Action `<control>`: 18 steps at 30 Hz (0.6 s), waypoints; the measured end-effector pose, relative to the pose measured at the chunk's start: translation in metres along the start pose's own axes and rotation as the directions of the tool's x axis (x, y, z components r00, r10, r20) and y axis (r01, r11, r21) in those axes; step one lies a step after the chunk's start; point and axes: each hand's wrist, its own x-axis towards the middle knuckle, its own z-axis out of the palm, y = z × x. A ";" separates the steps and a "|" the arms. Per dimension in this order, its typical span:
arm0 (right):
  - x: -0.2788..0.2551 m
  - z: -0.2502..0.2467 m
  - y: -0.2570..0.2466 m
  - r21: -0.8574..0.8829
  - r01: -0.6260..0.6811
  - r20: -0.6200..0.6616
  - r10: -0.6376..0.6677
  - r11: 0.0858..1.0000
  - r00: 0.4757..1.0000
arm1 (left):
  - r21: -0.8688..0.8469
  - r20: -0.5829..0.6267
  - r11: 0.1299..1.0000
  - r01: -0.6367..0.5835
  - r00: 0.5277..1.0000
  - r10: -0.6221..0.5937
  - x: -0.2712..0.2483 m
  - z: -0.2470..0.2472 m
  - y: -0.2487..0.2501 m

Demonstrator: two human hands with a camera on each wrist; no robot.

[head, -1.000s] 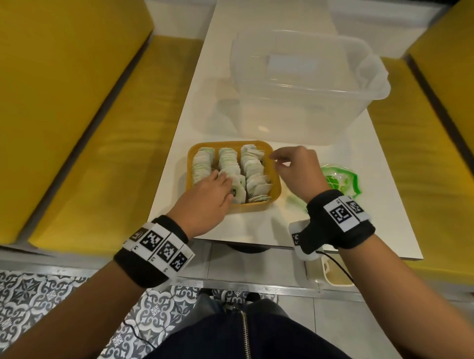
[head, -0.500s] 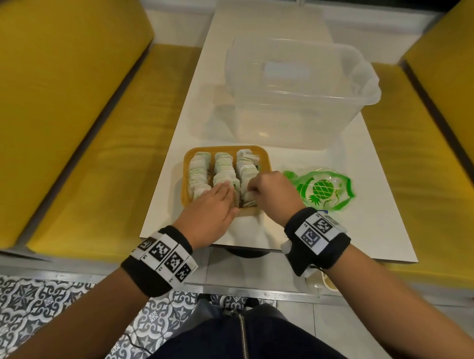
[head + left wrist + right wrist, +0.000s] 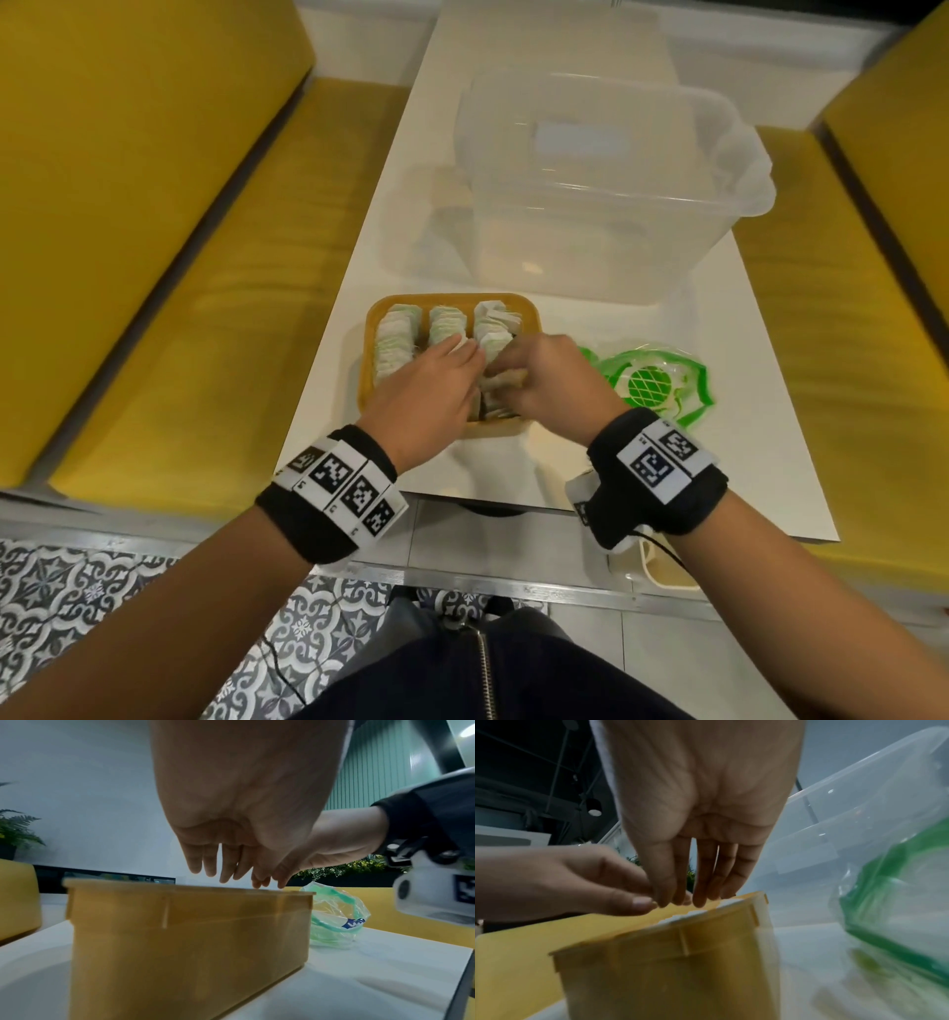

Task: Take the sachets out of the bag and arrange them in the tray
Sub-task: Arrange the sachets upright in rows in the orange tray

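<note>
An orange tray sits near the table's front edge, holding three rows of white and green sachets standing on edge. My left hand reaches over the middle row, fingers straight and pointing down. My right hand is over the right row, its straight fingers touching the sachet tops. The two hands meet fingertip to fingertip. The clear bag with green print lies flat to the right of the tray; I see nothing inside it. The near ends of the rows are hidden under my hands.
A large clear plastic bin stands just behind the tray, on the white table. Yellow benches run along both sides. The bag lies close beside the tray wall.
My right hand came from the tray's right rim onto the right row of sachets. My left hand slid forward over the middle row until the fingertips of both hands met.
</note>
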 end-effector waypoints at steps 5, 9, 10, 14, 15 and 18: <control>0.004 0.024 0.007 -0.170 0.083 0.114 -0.064 0.982 0.991 | 0.089 0.094 0.996 -0.013 0.996 0.005 0.012 0.011 -0.009; 0.004 0.024 0.016 -0.232 0.083 0.095 -0.062 0.969 0.994 | 0.115 0.100 0.993 -0.017 0.995 0.006 0.009 0.016 -0.018; 0.004 0.023 0.015 -0.225 0.085 0.099 -0.064 0.971 0.993 | 0.125 0.097 0.992 -0.022 0.995 0.010 0.009 0.017 -0.019; 0.012 0.013 0.007 -0.146 0.044 0.000 -0.045 0.988 0.999 | 0.094 0.046 0.995 -0.031 0.999 0.026 0.011 0.014 -0.014; 0.018 0.010 0.006 -0.128 0.006 -0.063 -0.014 0.992 0.998 | 0.089 0.038 0.995 -0.035 0.999 0.032 0.013 0.014 -0.013; 0.038 0.002 0.004 -0.134 -0.134 -0.211 0.104 0.982 0.972 | 0.088 0.053 0.993 -0.073 0.996 0.069 0.016 0.017 -0.015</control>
